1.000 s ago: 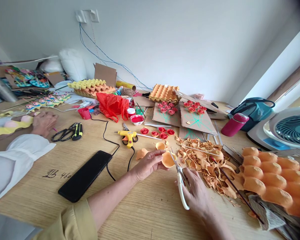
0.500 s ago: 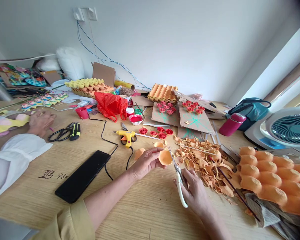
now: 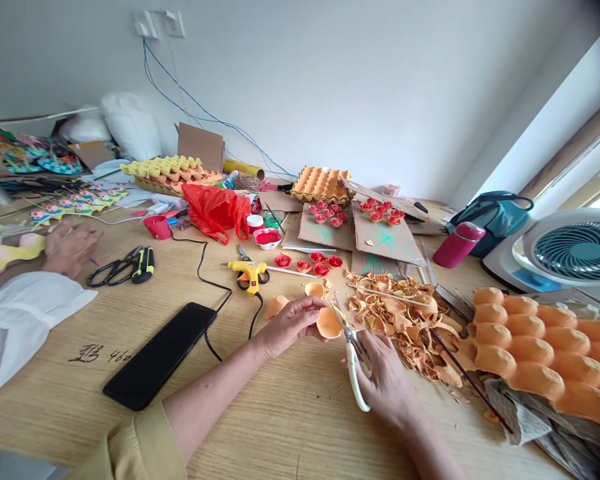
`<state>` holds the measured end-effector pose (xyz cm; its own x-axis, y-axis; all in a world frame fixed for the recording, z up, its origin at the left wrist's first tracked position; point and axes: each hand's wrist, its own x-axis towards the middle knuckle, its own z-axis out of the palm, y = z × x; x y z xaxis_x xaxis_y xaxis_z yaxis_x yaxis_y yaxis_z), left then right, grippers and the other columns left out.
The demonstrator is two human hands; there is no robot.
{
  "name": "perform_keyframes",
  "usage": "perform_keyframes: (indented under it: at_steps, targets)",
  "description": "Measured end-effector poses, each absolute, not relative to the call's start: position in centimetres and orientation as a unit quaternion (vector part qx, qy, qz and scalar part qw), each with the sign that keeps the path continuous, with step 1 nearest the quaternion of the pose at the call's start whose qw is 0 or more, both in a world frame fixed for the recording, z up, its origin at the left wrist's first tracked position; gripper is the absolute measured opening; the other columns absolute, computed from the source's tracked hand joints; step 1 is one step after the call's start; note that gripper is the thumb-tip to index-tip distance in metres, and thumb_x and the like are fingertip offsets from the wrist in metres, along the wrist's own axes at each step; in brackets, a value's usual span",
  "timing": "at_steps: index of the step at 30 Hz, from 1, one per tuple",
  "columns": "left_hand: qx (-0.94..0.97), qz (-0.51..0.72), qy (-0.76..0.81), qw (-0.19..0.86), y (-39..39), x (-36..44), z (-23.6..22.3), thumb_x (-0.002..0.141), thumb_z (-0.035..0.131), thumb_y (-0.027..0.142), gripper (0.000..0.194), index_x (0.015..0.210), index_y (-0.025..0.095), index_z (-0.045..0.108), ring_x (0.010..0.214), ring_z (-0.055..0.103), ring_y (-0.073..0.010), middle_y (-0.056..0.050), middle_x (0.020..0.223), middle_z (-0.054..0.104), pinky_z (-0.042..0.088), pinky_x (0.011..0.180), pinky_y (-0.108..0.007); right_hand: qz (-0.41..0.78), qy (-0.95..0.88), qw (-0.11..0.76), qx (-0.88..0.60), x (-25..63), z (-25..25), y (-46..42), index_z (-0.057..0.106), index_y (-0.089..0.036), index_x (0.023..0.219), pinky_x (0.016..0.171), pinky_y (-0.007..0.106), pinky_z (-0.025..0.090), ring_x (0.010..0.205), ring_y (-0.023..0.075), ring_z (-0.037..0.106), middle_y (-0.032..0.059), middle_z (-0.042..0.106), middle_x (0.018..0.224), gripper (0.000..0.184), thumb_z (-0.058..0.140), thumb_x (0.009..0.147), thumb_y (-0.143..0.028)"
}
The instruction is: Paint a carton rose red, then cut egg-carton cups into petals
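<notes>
Cup of orange pulp (image 3: 329,324), small and rounded, is held above the wooden surface (image 3: 260,427), its shallow hollow turned toward the wearer and its rim thin and slightly uneven. The material looks matte and a little rough, like moulded egg-carton board, paler along the edge than inside. The left hand (image 3: 293,327) has its fingers clamped on the cup's left side, thumb above. The right hand (image 3: 383,370) has its fingers closed around the white, smooth handles of the scissors (image 3: 351,353); the narrow metal blades point up and away, at the cup's right edge, though whether they bite into it cannot be told. Just beyond lies a second cup (image 3: 314,289), round and open-mouthed, and near the left hand a crumpled-looking orange piece (image 3: 276,307). To the right spreads a loose heap of curled, torn-edged scraps (image 3: 395,317), dry and ribbon-like, with a large egg tray (image 3: 535,343) of blunt, domed bumps beside it. Farther back sit glossy red roses (image 3: 321,269) with layered, curling petals, near a yellow plastic glue gun (image 3: 250,270) and flat brown cardboard (image 3: 387,241) marked with green strokes.
</notes>
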<state>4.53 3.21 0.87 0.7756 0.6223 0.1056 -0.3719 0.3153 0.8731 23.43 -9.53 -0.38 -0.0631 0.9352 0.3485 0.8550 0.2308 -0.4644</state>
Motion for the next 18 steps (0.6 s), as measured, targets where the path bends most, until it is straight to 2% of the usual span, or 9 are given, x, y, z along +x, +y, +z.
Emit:
perform_keyframes:
  at_steps: [4,12,15,18]
  targets:
    - [0.487,0.314,0.135,0.804,3.35,4.55,0.76,0.082,0.076,0.041,0.03,0.1,0.018,0.07,0.076,0.067,-0.0157,-0.005,0.094,0.067,0.058,0.066,-0.028,0.073,-0.726,0.293,-0.618,23.35,-0.14,-9.64,0.04,-0.024,0.077,0.075,0.034,0.043,0.069,0.0171,0.052,-0.0018,0.055,0.071,0.023,0.051,0.094,-0.034]
    - [0.467,0.335,0.148,0.805,3.39,4.62,0.68,0.082,0.074,0.043,0.034,0.101,0.015,0.069,0.063,0.063,-0.0132,-0.003,0.08,0.066,0.055,0.057,-0.026,0.067,-0.725,0.296,-0.619,23.3,-0.23,-9.86,0.035,-0.024,0.071,0.066,0.029,0.04,0.066,0.0156,0.045,-0.0021,0.051,0.065,0.03,0.049,0.096,-0.034]
    - [0.464,0.34,0.158,0.802,3.42,4.53,0.73,0.084,0.071,0.045,0.037,0.103,0.014,0.067,0.058,0.061,-0.0119,-0.003,0.081,0.065,0.053,0.055,-0.026,0.062,-0.724,0.299,-0.619,23.26,-0.55,-9.87,0.034,-0.024,0.07,0.063,0.028,0.037,0.064,0.0154,0.044,-0.0026,0.048,0.064,0.032,0.05,0.096,-0.035]
    - [0.469,0.333,0.147,0.804,3.32,4.5,0.99,0.081,0.075,0.049,0.043,0.105,0.016,0.064,0.064,0.064,-0.0129,-0.004,0.09,0.064,0.055,0.059,-0.028,0.059,-0.716,0.302,-0.627,23.33,-0.96,-9.76,0.035,-0.024,0.071,0.062,0.028,0.036,0.065,0.0158,0.043,-0.0025,0.047,0.064,0.033,0.051,0.096,-0.036]
